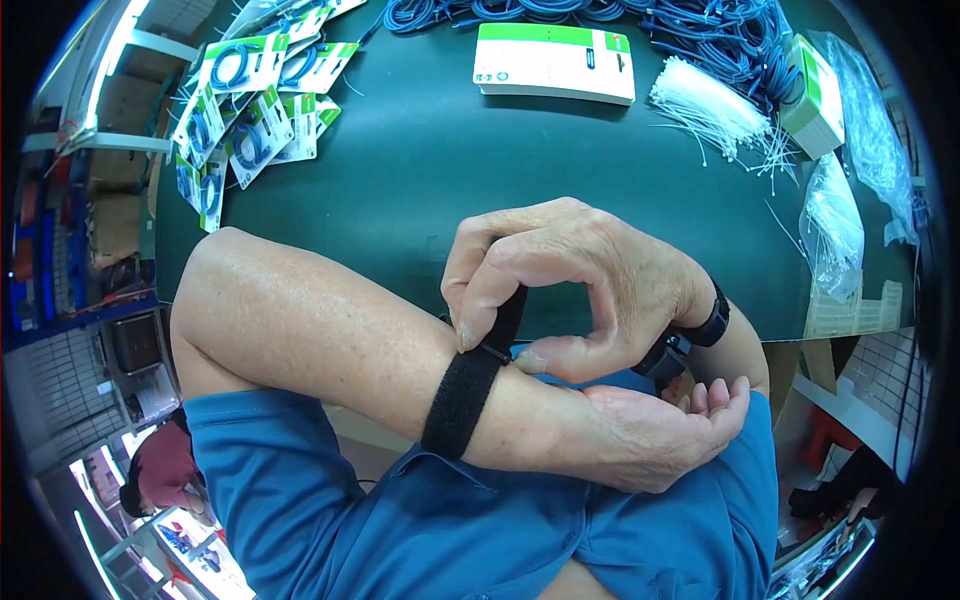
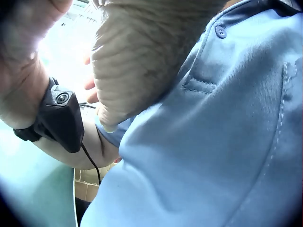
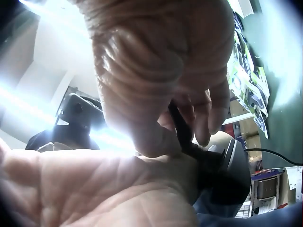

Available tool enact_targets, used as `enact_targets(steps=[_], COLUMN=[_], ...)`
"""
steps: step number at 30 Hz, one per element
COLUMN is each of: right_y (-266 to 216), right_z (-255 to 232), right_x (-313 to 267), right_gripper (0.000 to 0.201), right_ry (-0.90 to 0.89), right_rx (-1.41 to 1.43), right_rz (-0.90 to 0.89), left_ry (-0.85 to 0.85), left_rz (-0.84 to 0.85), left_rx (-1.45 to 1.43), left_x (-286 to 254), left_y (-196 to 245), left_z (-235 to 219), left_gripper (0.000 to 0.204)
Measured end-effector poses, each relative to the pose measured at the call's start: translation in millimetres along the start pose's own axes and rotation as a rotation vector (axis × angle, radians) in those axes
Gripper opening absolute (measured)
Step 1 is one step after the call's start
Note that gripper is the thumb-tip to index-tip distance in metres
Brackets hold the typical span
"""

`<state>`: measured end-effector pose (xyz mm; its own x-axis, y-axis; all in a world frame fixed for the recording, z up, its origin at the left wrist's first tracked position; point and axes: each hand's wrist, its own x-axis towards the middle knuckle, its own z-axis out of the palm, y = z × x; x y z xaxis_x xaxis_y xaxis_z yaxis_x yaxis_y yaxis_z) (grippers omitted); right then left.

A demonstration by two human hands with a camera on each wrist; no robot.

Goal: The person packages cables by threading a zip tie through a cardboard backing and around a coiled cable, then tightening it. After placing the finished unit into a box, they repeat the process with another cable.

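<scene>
As the head camera looks down, the left forearm lies across the chest of a blue shirt, its wrist wrapped by a black strap, and the left hand is turned palm up with fingers loosely curled, holding nothing. The right hand arches over that wrist and pinches the strap's free end between thumb and forefinger; a black band and small camera sit on the right wrist. Beyond the arms a dark green table carries a white and green box, a heap of white cable ties, coils of blue cable and packaged cables at its left edge. In the left wrist view the left hand hangs close before the shirt, with the right wrist's black camera to the left. In the right wrist view the right hand's fingers close on the dark strap above the left palm, blurred and very near.
</scene>
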<state>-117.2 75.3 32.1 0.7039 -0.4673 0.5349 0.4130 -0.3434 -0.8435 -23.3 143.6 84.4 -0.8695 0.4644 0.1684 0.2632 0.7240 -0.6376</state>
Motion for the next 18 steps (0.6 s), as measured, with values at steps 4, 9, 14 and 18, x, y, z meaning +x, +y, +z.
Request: enact_targets(steps=[4,9,14,18], right_y=[-0.6,-0.3,4.3,6.6], right_z=[0.0,-3.5,-3.3,-3.6], right_x=[1.0,0.5,2.7,2.8], right_gripper=[0.03,0.029,0.029,0.029], right_ry=[0.003,-0.026,-0.05,-0.055], right_rx=[-0.005,0.013,0.117,0.117], right_rz=[-0.007,0.044,0.078,0.071], left_ry=[0.069,0.017,0.022,0.009], left_rz=[-0.09,0.014,0.012,0.016], left_rx=[-0.045,-0.117,-0.141,-0.147], left_x=[-0.2,9.2,10.7,11.8], left_y=[6.2,8.3,9.4,7.6], left_z=[5.8,6.0,8.2,10.4], left_gripper=[0.035,0.035,0.035,0.034])
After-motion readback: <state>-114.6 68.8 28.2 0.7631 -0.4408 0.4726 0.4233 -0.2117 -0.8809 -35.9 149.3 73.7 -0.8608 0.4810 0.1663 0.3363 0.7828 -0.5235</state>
